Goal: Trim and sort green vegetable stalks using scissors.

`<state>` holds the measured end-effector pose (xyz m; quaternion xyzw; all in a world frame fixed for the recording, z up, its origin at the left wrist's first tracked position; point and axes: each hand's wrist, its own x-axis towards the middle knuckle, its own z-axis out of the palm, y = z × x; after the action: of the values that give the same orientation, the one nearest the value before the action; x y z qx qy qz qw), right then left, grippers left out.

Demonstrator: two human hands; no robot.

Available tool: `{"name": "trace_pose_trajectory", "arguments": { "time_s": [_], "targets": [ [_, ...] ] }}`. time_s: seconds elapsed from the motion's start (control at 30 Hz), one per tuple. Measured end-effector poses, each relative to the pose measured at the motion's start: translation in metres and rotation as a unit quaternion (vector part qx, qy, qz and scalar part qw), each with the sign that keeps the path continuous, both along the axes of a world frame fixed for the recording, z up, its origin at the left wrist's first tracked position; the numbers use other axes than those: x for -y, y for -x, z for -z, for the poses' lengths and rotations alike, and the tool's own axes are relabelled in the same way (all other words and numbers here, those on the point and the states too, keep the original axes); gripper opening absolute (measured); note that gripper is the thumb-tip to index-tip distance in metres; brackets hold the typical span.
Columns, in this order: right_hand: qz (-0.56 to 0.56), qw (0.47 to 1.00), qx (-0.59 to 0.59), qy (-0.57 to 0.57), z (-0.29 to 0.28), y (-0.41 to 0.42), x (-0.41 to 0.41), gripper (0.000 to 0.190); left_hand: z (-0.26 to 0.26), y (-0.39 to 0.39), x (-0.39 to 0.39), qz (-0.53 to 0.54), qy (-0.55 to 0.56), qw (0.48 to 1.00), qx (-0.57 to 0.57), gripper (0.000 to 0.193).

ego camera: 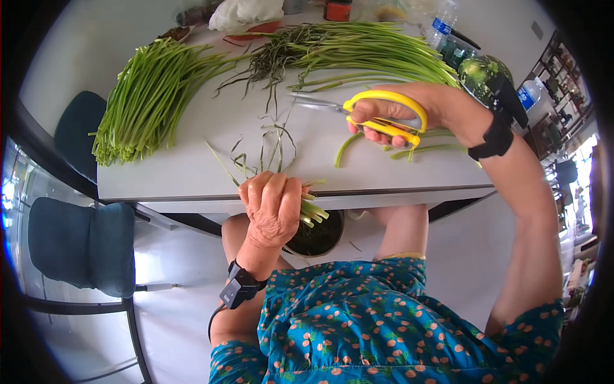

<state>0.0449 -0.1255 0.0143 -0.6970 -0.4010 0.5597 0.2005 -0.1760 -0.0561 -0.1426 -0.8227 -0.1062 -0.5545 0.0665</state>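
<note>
My left hand (271, 206) is closed round a small bunch of green stalks (314, 214) at the table's front edge. The cut ends stick out to the right, and withered tips (278, 144) trail onto the table beyond my knuckles. In my right hand (383, 117), above the table, are yellow-handled scissors (319, 103), their blades pointing left. A few loose stalks (348, 149) lie beneath that hand. At the left of the table is a thick pile of trimmed-looking green stalks (144, 101). Another long pile (369, 53) with dark, withered tips lies across the back.
Below the table edge, between my legs, stands a dark round bin (319, 237). A green squash (484, 77) and plastic bottles (440, 26) are at the right back. A white plastic bag (244, 14) rests on a red bowl (256, 31). Dark chairs (81, 247) stand at left.
</note>
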Motion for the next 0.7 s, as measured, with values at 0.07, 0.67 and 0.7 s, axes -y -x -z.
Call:
{"name": "trace_pose_trajectory", "arguments": {
  "time_s": [0.07,0.67,0.7],
  "targets": [
    [0.006,1.0,0.008,-0.023,0.0,0.008,-0.005,0.041,0.001,-0.001,0.0,0.002,0.001,1.0,-0.002,0.029],
    [0.008,1.0,0.004,-0.021,-0.011,-0.002,0.016,0.043,0.001,-0.004,-0.001,0.004,-0.008,1.0,0.024,0.029],
    [0.026,1.0,0.005,-0.014,-0.013,0.001,0.016,0.044,0.001,-0.004,-0.001,-0.001,-0.008,1.0,0.026,0.028]
  ]
}}
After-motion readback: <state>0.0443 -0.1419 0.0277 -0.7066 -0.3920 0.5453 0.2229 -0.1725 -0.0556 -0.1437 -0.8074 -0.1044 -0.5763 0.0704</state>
